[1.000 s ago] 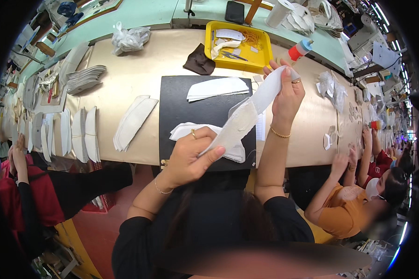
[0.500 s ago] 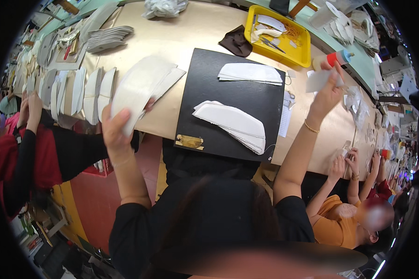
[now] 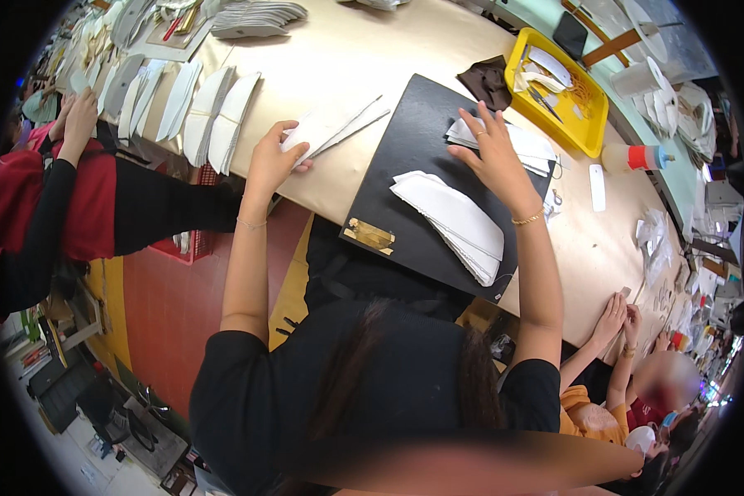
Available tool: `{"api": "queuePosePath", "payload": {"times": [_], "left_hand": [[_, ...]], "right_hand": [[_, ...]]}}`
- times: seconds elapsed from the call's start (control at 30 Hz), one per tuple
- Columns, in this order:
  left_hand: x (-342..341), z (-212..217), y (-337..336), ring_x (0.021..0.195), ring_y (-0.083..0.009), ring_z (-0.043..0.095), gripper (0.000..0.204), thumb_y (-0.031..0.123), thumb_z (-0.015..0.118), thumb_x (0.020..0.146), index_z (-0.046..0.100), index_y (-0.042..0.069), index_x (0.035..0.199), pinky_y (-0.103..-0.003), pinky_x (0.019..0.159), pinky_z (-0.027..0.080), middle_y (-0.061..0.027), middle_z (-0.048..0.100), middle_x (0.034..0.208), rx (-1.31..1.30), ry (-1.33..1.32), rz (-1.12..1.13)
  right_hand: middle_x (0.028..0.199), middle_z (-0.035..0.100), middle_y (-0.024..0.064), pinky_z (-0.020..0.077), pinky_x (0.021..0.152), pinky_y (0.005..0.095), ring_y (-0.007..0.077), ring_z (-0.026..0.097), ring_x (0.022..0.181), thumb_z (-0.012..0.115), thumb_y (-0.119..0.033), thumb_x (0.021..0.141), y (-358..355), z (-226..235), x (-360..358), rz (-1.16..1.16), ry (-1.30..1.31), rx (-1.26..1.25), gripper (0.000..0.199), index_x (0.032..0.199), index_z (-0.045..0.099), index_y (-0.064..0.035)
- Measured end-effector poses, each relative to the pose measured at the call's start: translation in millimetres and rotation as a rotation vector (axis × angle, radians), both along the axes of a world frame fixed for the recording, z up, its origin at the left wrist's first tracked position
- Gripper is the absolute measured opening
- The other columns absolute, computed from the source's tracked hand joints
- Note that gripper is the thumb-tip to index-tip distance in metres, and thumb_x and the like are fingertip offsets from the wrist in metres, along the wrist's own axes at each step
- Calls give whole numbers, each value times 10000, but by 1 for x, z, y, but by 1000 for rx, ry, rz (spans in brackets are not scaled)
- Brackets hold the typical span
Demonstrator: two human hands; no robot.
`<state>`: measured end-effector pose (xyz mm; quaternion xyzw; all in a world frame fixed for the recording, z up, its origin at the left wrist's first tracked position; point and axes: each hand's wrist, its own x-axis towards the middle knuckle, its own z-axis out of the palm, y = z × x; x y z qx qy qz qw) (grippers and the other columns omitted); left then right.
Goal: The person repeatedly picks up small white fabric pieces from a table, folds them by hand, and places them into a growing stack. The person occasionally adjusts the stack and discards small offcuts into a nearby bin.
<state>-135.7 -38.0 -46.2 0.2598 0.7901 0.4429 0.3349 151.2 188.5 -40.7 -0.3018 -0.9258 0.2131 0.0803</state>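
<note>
White cut pieces (image 3: 326,128), a thin bundle of flat, pale, leaf-shaped sheets, sit on the tan table (image 3: 372,58) just left of the black board (image 3: 405,190), and the left hand (image 3: 271,161) is clenched on their near end, thumb on top and fingers under, with the far ends fanning out to slim points. To set them down well, I judge the hand should keep the edges squared and lower the whole bundle flat, rather than let the loose tips splay; it should land clear of the rows of similar white pieces (image 3: 215,116) standing further left along the table edge. On the board lies a neat stack of white pieces (image 3: 455,221), layered like a fan, soft-edged and matte, probably fabric or thin foam, though the view is too coarse to be sure. The right hand (image 3: 494,157) is released, palm down and fingers spread, pressing on a second white pile (image 3: 521,145) at the board's far corner; a light, even press would keep that pile from sliding. Beyond it rest a dark brown scrap (image 3: 488,81), a yellow tray (image 3: 591,136) of small tools, and a bottle with a red cap (image 3: 632,157).
</note>
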Motion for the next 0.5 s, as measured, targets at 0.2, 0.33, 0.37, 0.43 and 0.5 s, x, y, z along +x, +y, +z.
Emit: {"api": "queuePosePath", "payload": {"times": [0.2,0.33,0.37,0.43,0.5], "left_hand": [[9,21,-12,1012,-347,618,499,307,758,832,627,21,1220,-416,876,499,-221,596,1106,-488,859,-87],[52,40,10,820,-219,592,452,300,771,831,652,8,1155,-338,741,492,-154,614,985,-56,527,-304],[69,39,16,734,-145,556,404,279,770,839,664,2,1115,-286,673,473,-115,625,920,42,389,-386],[96,34,25,643,-103,535,308,262,747,872,645,-15,959,-265,602,458,-43,591,740,-5,35,-497],[107,26,32,570,-81,518,270,228,703,915,595,-11,853,-255,528,421,-13,555,633,-95,59,-510]], "right_hand": [[1541,360,196,294,1158,475,418,286,1440,668,-364,907,-16,39,21,31,54,19,514,1338,589,-94],[1456,467,177,353,1115,444,384,418,1349,695,-258,887,-40,51,27,49,184,-58,425,1263,636,-70],[1436,487,173,363,1106,443,379,443,1326,699,-240,882,-46,52,28,60,215,-84,415,1254,640,-68],[1394,522,148,391,1078,424,349,486,1277,699,-194,876,-57,52,29,70,250,-66,388,1240,644,-74],[1424,508,130,392,1085,396,330,484,1292,695,-169,882,-67,52,34,71,262,-68,394,1262,636,-86]]}}
